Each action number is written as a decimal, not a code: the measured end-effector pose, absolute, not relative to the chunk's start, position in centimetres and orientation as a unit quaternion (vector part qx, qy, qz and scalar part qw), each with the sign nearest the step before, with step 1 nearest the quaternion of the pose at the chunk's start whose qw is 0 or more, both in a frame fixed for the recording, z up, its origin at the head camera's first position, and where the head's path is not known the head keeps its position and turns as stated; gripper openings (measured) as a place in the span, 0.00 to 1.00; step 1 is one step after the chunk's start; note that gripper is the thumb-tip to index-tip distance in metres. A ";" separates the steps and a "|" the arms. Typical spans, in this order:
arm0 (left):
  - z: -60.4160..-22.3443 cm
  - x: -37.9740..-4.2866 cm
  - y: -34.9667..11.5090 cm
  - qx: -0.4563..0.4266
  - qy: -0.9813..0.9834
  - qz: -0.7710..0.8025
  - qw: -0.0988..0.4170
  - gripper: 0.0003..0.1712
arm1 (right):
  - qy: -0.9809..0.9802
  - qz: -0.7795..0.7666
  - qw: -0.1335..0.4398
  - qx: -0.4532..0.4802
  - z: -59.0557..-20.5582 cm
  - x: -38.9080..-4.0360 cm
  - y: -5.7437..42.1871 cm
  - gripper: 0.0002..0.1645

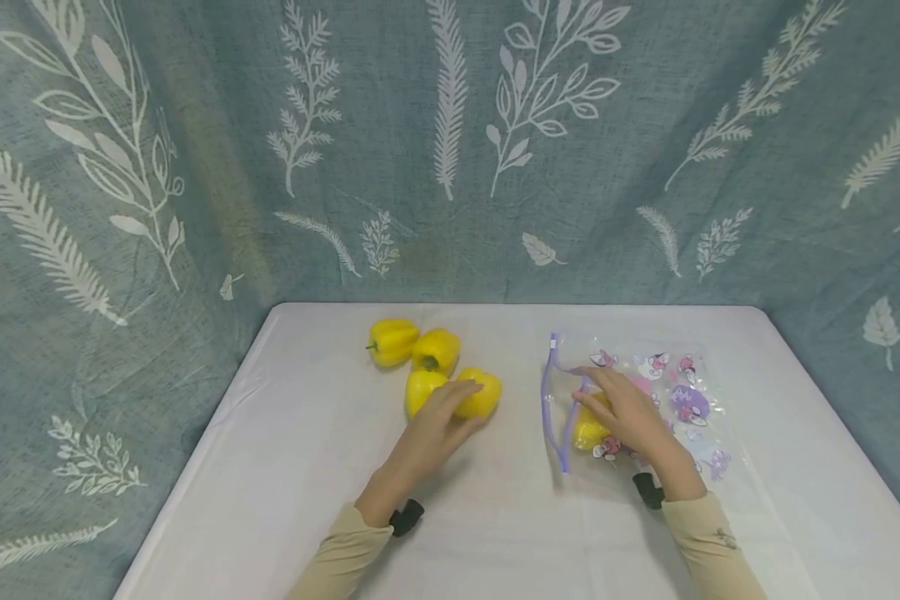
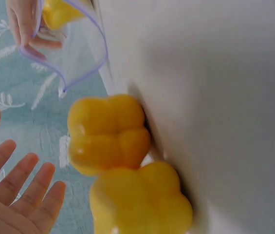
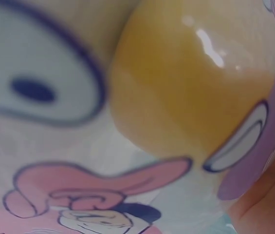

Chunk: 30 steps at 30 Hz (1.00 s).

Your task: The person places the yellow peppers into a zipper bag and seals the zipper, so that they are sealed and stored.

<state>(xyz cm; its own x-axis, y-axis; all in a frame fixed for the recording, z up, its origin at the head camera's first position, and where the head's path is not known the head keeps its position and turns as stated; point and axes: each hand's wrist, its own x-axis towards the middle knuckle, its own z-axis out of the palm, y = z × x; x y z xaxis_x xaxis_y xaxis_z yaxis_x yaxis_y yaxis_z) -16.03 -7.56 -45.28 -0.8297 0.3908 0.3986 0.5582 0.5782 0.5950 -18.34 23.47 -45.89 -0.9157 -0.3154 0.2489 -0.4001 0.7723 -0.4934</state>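
Note:
Several yellow bell peppers lie in a cluster on the white table (image 1: 495,525): one at the far left (image 1: 392,340), one beside it (image 1: 437,350), and two nearer ones (image 1: 422,390) (image 1: 486,398). My left hand (image 1: 453,402) hovers over the two nearer peppers (image 2: 108,134) (image 2: 142,200). In the left wrist view its fingers (image 2: 20,195) are straight, spread and apart from them. My right hand (image 1: 596,392) pinches the purple rim of a clear cartoon-print zip bag (image 1: 682,400), holding its mouth open (image 2: 79,53). Another yellow pepper (image 1: 588,432) (image 3: 186,83) lies inside the bag (image 3: 54,146).
A blue-grey leaf-print curtain (image 1: 450,150) hangs behind the table and down both sides. The table's far edge meets it just beyond the peppers. Bare tabletop (image 2: 215,97) stretches in front of both hands.

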 end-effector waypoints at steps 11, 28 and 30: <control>-45.6 -16.0 -9.8 -0.243 -0.891 -0.344 0.169 0.23 | -0.940 0.278 0.060 0.187 -45.4 -18.6 23.6 0.26; -46.1 -16.1 -11.8 -0.197 -0.906 -0.324 0.188 0.23 | -0.938 0.280 0.074 0.192 -45.7 -18.7 22.8 0.26; -46.2 -16.2 -12.0 -0.197 -0.908 -0.317 0.190 0.23 | -0.938 0.280 0.073 0.191 -45.6 -18.7 22.8 0.26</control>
